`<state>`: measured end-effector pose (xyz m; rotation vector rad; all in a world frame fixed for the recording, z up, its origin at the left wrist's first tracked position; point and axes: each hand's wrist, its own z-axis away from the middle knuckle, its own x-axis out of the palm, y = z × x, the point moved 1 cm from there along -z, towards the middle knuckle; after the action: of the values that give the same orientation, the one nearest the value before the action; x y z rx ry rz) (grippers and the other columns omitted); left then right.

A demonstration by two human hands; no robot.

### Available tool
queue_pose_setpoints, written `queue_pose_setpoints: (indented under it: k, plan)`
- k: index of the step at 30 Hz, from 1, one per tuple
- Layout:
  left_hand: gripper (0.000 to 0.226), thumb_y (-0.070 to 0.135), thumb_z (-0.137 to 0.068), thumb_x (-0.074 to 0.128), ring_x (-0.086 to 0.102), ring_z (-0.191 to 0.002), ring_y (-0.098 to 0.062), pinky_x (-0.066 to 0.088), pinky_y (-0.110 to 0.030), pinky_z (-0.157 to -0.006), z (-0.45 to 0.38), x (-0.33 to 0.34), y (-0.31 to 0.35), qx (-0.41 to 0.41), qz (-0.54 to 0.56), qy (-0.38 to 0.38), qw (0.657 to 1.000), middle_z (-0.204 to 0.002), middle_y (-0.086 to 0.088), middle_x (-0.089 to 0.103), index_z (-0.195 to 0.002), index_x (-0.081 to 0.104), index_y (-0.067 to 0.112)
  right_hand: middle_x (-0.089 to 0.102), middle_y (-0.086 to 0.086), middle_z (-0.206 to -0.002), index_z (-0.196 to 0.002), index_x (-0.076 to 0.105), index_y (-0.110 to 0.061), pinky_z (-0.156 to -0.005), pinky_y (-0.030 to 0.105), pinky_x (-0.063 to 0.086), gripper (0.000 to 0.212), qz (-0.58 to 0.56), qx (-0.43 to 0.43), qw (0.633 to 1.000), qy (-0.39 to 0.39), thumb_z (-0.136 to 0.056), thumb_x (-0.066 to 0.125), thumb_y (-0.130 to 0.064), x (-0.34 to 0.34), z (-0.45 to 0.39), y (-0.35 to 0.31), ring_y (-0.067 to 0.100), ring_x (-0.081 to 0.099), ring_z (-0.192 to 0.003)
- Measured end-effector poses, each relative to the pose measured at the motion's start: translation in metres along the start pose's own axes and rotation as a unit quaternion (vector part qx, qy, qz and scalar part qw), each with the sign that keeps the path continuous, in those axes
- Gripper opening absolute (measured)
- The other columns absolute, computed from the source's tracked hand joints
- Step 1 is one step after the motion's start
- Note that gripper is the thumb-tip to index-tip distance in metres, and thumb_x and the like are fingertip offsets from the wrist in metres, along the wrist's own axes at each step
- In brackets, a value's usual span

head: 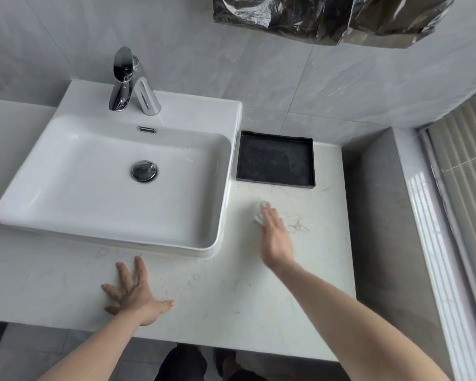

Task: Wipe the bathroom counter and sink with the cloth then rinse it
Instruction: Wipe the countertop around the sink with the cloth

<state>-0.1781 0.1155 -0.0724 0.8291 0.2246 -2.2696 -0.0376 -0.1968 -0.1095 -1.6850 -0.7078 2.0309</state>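
Cloth [259, 215] mostly hidden under blurred right hand [274, 237].

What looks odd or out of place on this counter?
Crinkled foil-like sheeting hangs over the wall above the counter. The cloth under the right hand is only a small wad.

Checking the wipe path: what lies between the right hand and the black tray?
Head view: only bare counter between right hand and black tray; the small white cloth sits under its fingertips.
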Motion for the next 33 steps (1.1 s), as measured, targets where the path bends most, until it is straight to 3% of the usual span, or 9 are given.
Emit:
queue_pose_setpoints:
  k: [3, 6, 8, 14, 18, 24, 27, 33]
  plan:
    - [0.144, 0.062, -0.068, 0.082, -0.027, -0.145, -0.050, 0.016, -0.071, -0.114, -0.001, 0.000, 0.000, 0.000, -0.002, 0.001, 1.000, -0.150, 0.003, -0.053, -0.144, -0.039, 0.042, -0.002, -0.003, -0.173, -0.165, 0.012, -0.024, -0.129, 0.049, -0.001, 0.057, 0.103, -0.056, 0.988, -0.102, -0.109, 0.026, -0.021, 0.044, 0.004, -0.037, 0.023, -0.008, -0.159]
    - [0.145, 0.061, -0.068, 0.083, -0.027, -0.145, -0.049, 0.016, -0.071, -0.114, -0.002, 0.002, 0.000, 0.004, -0.003, 0.002, 1.000, -0.149, 0.004, -0.053, -0.144, -0.039, 0.043, -0.012, -0.003, -0.172, -0.165, 0.006, -0.025, -0.127, 0.054, -0.007, 0.061, 0.170, -0.055, 0.978, -0.104, -0.109, 0.024, -0.040, 0.059, 0.009, -0.037, 0.026, -0.015, -0.158]
    - [0.145, 0.061, -0.067, 0.083, -0.027, -0.145, -0.049, 0.016, -0.070, -0.115, -0.003, 0.002, -0.001, 0.001, -0.004, 0.001, 1.000, -0.149, 0.004, -0.053, -0.144, -0.039, 0.043, -0.014, -0.004, -0.172, -0.165, 0.005, -0.028, -0.128, 0.052, -0.007, 0.062, 0.184, -0.072, 0.976, -0.094, -0.109, 0.027, -0.040, 0.054, 0.015, -0.024, 0.025, -0.015, -0.158]
    - [0.145, 0.060, -0.067, 0.083, -0.027, -0.145, -0.049, 0.016, -0.071, -0.114, -0.003, 0.002, -0.001, 0.003, -0.002, 0.002, 1.000, -0.149, 0.005, -0.053, -0.144, -0.038, 0.043, -0.005, -0.004, -0.173, -0.165, 0.010, -0.031, -0.128, 0.051, -0.003, 0.064, 0.156, 0.045, 0.987, -0.016, -0.104, 0.030, -0.037, 0.001, 0.044, 0.059, 0.020, -0.008, -0.160]
    - [0.145, 0.061, -0.067, 0.083, -0.029, -0.144, -0.049, 0.016, -0.072, -0.114, -0.003, 0.002, -0.002, 0.005, 0.002, -0.001, 1.000, -0.148, 0.005, -0.054, -0.144, -0.039, 0.043, 0.001, 0.002, -0.173, -0.164, 0.019, -0.022, -0.127, 0.054, 0.009, 0.063, 0.153, 0.136, 0.979, 0.021, -0.103, 0.035, -0.022, -0.049, 0.059, 0.117, 0.026, 0.005, -0.160]
    - [0.145, 0.061, -0.068, 0.082, -0.029, -0.144, -0.050, 0.015, -0.072, -0.114, -0.002, 0.001, -0.001, 0.001, 0.004, -0.004, 1.000, -0.146, 0.003, -0.056, -0.143, -0.040, 0.042, 0.018, -0.003, -0.171, -0.161, 0.030, -0.022, -0.129, 0.049, 0.013, 0.053, 0.056, 0.189, 0.977, 0.086, -0.109, 0.032, -0.019, -0.072, 0.049, 0.120, 0.017, 0.011, -0.159]
    - [0.146, 0.061, -0.067, 0.082, -0.029, -0.144, -0.051, 0.016, -0.072, -0.114, -0.001, 0.001, -0.001, 0.000, 0.006, -0.004, 1.000, -0.146, 0.003, -0.056, -0.143, -0.041, 0.042, 0.018, -0.001, -0.171, -0.162, 0.029, -0.024, -0.129, 0.049, 0.012, 0.054, 0.007, 0.161, 0.984, 0.079, -0.109, 0.034, -0.018, -0.048, 0.041, 0.084, 0.020, 0.012, -0.159]
    - [0.146, 0.062, -0.066, 0.083, -0.028, -0.144, -0.050, 0.017, -0.073, -0.113, -0.001, 0.000, 0.000, 0.000, 0.003, -0.001, 1.000, -0.148, 0.004, -0.054, -0.143, -0.040, 0.043, -0.003, -0.010, -0.172, -0.164, 0.017, -0.034, -0.128, 0.051, -0.006, 0.061, 0.054, 0.000, 0.996, -0.067, -0.106, 0.037, -0.026, 0.038, 0.045, -0.017, 0.021, -0.009, -0.159]
